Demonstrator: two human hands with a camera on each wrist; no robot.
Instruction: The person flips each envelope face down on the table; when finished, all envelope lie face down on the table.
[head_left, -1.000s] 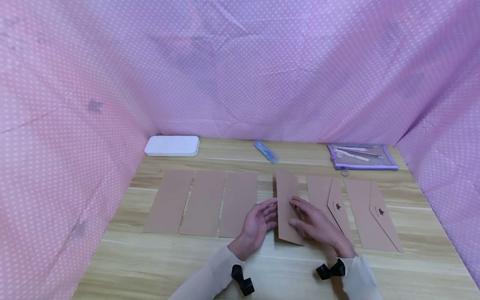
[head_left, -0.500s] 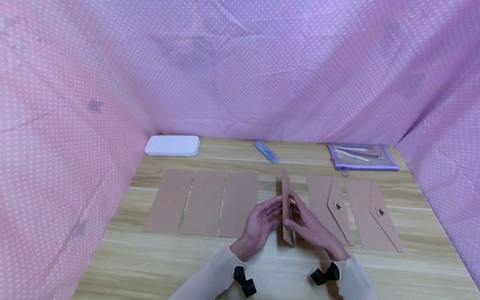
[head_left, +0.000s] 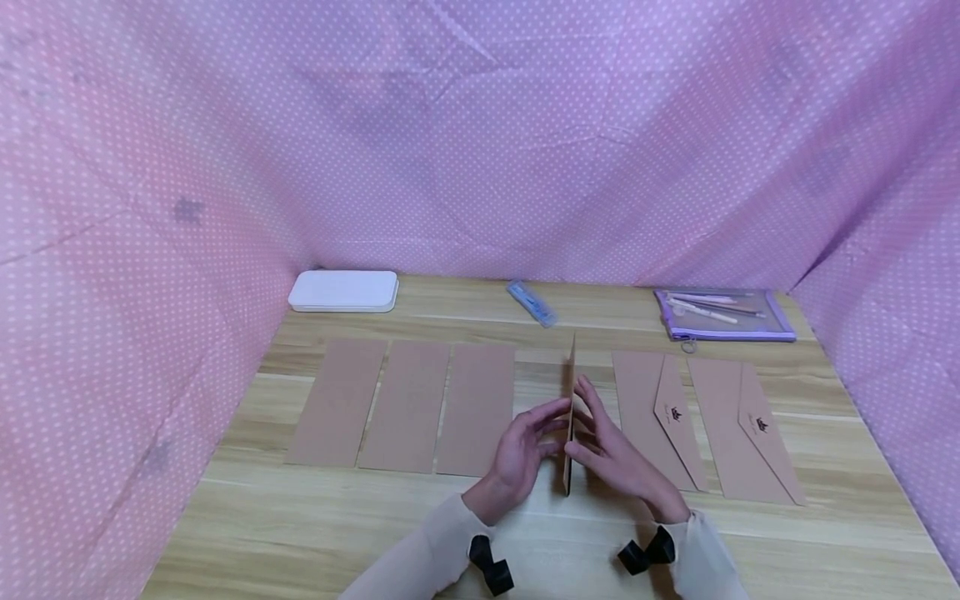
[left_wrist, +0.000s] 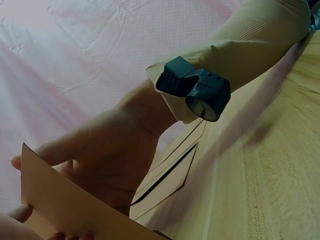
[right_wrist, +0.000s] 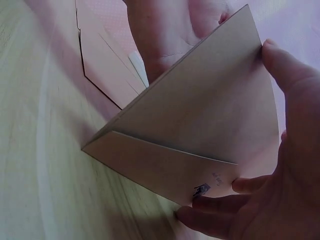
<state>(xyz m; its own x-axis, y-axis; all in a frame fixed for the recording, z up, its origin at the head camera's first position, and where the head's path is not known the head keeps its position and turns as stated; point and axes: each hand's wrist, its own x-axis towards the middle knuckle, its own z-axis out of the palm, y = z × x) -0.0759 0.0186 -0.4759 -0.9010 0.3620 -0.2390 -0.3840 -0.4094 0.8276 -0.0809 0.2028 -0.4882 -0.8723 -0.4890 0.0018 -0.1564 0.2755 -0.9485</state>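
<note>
A brown kraft-paper envelope (right_wrist: 192,95) stands on edge between the two hands; in the head view it appears nearly edge-on. My left hand (head_left: 517,450) holds it from the left with bent fingers. On the other side, my right hand (head_left: 617,454) grips it, thumb and fingers spread along its face. The right wrist view shows the right fingertips at a flap (right_wrist: 170,162) printed with a dark crown. To the right lie two envelopes, a nearer one (head_left: 636,392) and a farther one (head_left: 720,417), flap side up. A plain brown envelope (head_left: 477,400) lies left of the left hand.
Two more plain envelopes, a middle one (head_left: 405,404) and a leftmost one (head_left: 337,404), continue the row on the wooden table (head_left: 300,525). Behind are a white case (head_left: 343,290), a small blue item (head_left: 531,302) and a purple-edged mesh pouch (head_left: 726,315) of pens. Pink dotted cloth (head_left: 480,150) surrounds the table.
The envelope between the hands has turned from a slant showing its broad face to nearly edge-on. The right hand has shifted slightly left; the left hand has moved slightly right.
</note>
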